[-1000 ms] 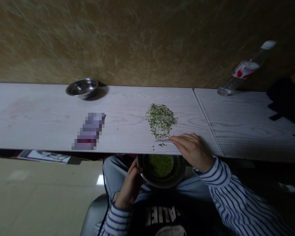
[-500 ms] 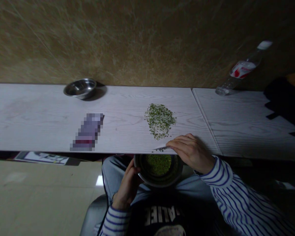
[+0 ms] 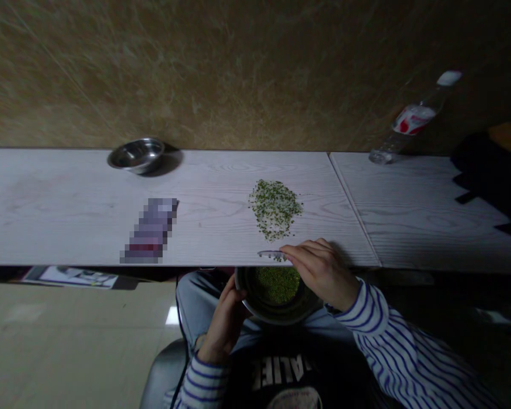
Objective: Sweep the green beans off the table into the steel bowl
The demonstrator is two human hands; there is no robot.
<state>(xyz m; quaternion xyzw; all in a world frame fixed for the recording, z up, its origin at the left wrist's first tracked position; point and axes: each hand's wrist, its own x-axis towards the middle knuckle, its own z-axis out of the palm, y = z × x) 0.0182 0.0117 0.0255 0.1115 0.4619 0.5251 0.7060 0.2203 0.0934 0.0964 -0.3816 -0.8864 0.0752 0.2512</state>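
Note:
My left hand (image 3: 226, 315) grips the left rim of a metal bowl (image 3: 276, 316), which sits over my lap just below the table's front edge. Small green beans (image 3: 277, 284), like mung beans, cover its bottom. Between the fingers of my right hand (image 3: 319, 270) is a thin, flat, card-like piece (image 3: 269, 253), held near the table edge. Several beans lie along its near side, close to the bowl. Farther back, a loose patch of green beans (image 3: 276, 209) is spread on the white wood-grain table (image 3: 213, 227).
An open metal bowl (image 3: 137, 155) stands by the wall at the back left. In front of it lies a blurred-out flat purple object (image 3: 149, 230). To the right are a plastic bottle (image 3: 413, 120) with a white cap and a dark object (image 3: 489, 170).
My right hand has shifted slightly left with the thin piece, which now lies a little farther from the table edge. The left hand keeps its hold on the bowl.

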